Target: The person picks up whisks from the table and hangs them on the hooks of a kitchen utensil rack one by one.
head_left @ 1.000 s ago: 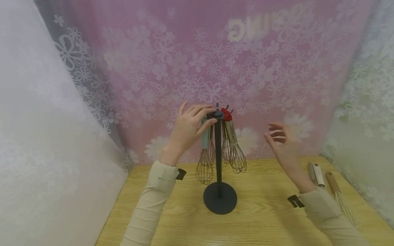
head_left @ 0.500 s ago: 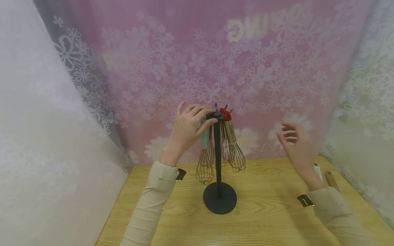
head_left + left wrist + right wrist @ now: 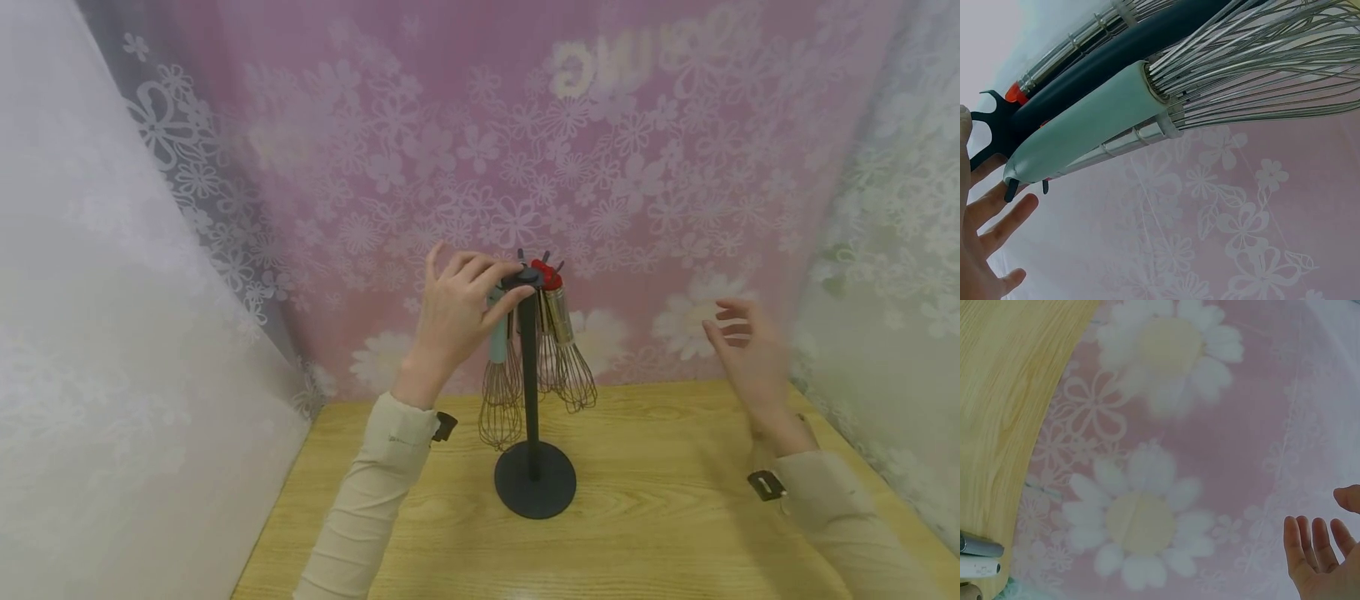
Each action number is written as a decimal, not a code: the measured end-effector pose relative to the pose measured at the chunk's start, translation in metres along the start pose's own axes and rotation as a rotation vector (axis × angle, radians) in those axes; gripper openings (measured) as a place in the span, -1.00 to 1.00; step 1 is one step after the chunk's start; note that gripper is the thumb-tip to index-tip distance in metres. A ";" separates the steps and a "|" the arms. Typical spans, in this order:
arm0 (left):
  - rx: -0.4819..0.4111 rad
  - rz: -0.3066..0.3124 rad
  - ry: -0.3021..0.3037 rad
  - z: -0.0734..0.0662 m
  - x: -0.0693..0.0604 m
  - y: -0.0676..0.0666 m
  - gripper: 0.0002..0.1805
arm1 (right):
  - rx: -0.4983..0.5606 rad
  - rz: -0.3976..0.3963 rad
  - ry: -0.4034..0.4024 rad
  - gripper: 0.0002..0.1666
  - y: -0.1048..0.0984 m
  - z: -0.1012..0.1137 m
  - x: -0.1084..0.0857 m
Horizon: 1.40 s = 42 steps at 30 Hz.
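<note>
A black hook stand (image 3: 529, 383) stands upright on its round base, with several wire whisks hanging from its top. My left hand (image 3: 453, 321) grips the stand's top, its thumb on the near side and fingers over the hook plate. Nearest to this hand hangs a mint-handled whisk (image 3: 1088, 119); a metal-handled whisk (image 3: 557, 312) with a red end hangs on the right side. My right hand (image 3: 753, 358) is in the air at the right, holding nothing, its fingers loosely bent. In the right wrist view the right hand (image 3: 1325, 565) shows spread fingers in front of the curtain.
A wooden table (image 3: 637, 500) carries the stand. At its right side, mostly hidden behind the right forearm, lie utensils: a grey handle (image 3: 982, 545), a white handle (image 3: 979, 567) and a brown handle end (image 3: 969, 592). A pink flowered curtain (image 3: 420, 167) hangs behind.
My right hand has moved rightward, away from the stand, and its forearm now covers most of the utensils at the right. The left hand stays on the stand's top, which shifts very slightly.
</note>
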State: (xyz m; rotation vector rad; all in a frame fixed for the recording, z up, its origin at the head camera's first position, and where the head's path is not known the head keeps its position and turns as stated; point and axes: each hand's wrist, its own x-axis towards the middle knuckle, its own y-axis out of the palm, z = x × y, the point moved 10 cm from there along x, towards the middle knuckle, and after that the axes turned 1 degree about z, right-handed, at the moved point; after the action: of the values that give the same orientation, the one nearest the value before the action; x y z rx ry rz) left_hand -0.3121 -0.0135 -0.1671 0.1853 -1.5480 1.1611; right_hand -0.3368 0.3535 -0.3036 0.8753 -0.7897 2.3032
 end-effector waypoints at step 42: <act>-0.045 -0.045 0.035 -0.013 0.000 -0.004 -0.68 | -0.286 0.539 0.140 -0.54 0.010 -0.148 -0.009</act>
State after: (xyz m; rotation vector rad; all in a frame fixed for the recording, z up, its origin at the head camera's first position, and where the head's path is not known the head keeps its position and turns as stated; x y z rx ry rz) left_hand -0.3005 -0.0061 -0.1664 0.1674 -1.5302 1.0879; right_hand -0.3965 0.4449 -0.4051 0.3969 -1.3811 2.5677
